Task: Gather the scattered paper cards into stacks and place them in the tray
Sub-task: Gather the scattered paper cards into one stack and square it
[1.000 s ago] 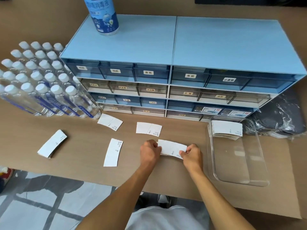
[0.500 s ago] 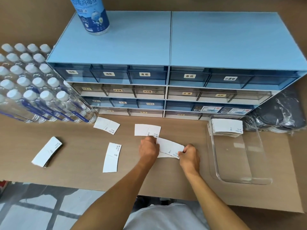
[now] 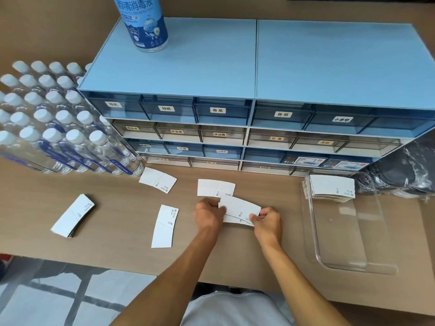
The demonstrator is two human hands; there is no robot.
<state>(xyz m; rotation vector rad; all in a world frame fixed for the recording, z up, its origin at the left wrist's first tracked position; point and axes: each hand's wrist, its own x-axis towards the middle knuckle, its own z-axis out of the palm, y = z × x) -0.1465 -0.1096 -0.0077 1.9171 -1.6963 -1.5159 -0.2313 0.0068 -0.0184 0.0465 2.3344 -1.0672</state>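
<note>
Both hands grip a small stack of white paper cards (image 3: 240, 209) at the table's middle: my left hand (image 3: 208, 214) pinches its left end, my right hand (image 3: 267, 218) its right end. The cards in the stack are slightly fanned. Just behind it lies another card (image 3: 215, 187). More loose cards lie to the left: one near the bottles (image 3: 157, 180), one upright in view (image 3: 164, 225), and a thick stack (image 3: 73, 215) at the far left. The clear plastic tray (image 3: 353, 262) on the right holds a card stack (image 3: 330, 188) at its far end.
Blue drawer cabinets (image 3: 235, 74) fill the back of the table, with a disinfectant bottle (image 3: 143, 22) on top. Packed water bottles (image 3: 54, 125) stand at the back left. Dark plastic-wrapped items (image 3: 404, 170) lie behind the tray. The table's front edge runs close to my body.
Both hands shifted the held stack a little toward the far card and kept squaring it; its cards are now more fanned. The other cards and the tray stayed put.
</note>
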